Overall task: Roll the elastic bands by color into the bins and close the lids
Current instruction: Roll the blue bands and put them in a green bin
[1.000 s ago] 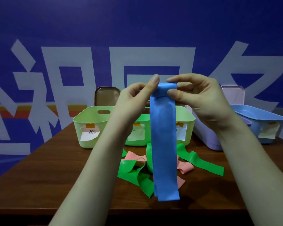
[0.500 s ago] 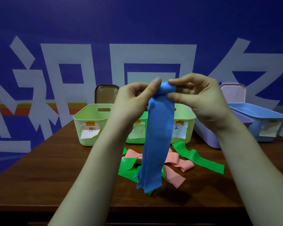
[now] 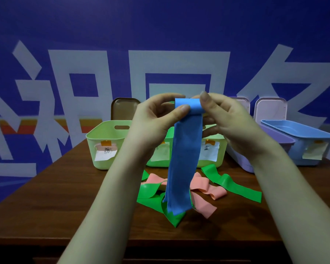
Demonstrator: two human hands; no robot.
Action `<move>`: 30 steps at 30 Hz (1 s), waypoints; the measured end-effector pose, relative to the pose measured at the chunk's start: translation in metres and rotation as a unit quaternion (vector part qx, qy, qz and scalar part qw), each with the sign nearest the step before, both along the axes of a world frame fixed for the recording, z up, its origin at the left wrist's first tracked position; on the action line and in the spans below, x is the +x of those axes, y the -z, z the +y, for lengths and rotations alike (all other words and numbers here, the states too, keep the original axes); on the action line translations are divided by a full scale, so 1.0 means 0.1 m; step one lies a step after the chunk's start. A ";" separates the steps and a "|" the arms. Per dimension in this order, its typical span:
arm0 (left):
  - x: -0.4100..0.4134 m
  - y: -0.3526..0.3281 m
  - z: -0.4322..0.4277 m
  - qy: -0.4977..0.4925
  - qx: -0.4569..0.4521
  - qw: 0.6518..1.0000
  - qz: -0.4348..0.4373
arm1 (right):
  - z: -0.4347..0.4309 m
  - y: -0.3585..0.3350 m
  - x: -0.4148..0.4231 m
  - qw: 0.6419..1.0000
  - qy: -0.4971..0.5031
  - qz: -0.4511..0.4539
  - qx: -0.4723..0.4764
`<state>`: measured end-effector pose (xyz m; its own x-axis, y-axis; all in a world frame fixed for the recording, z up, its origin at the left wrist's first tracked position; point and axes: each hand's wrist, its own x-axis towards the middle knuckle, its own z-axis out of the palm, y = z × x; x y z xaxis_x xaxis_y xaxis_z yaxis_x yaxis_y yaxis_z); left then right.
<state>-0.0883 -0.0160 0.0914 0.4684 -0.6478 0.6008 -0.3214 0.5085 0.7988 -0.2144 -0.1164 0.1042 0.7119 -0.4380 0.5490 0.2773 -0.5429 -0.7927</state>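
**A:** why's the blue band [image 3: 183, 164] getting held up in the air in front of the green bins [image 3: 105, 141] and not lying flat on the table [image 3: 65, 197]?

**B:** imo so the tail's hanging straight while the top's getting wound. Left hand [image 3: 152, 121] is pinching the small roll at the top w/ thumb + fingertips. Right hand [image 3: 229, 126] is curling its fingers round the roll's other end. The rest is dangling in front of the green bins. Can't tell if the tip's touching the pile below.

**A:** pile?

**B:** green bands [image 3: 231, 184] + pink bands [image 3: 206, 187], lying tangled just in front of the green bins. None are rolled, so prob early days.

**A:** room for moving?

**B:** plenty up where the hands are working, nothing's crowding them. All the bins are sitting open. The brown lid [image 3: 124, 108] is standing behind the green bins. The purple bin [image 3: 271, 147] and blue bin [image 3: 301, 134] are sitting to their right, w/ pale lids [image 3: 271, 109] leaning behind them. The labels are reading too small for me tbh. The table's front edge is running under the forearms, well in front of the green bins, so a dropped roll could be going over it.
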 end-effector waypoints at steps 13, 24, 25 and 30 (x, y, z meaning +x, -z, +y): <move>0.00 0.05 0.04 0.022 -0.047 0.998 -0.036 | -0.05 0.00 -0.01 0.996 -0.019 -0.066 0.048; -0.08 -0.03 0.07 0.040 -0.026 0.998 0.030 | -0.05 -0.03 -0.09 0.994 -0.058 -0.090 0.028; -0.08 -0.03 0.06 0.033 -0.020 0.999 0.029 | -0.05 -0.03 -0.09 0.994 -0.061 -0.090 0.026; -0.08 -0.03 0.05 0.034 0.004 0.999 0.039 | -0.04 -0.02 -0.10 0.993 -0.056 -0.100 0.014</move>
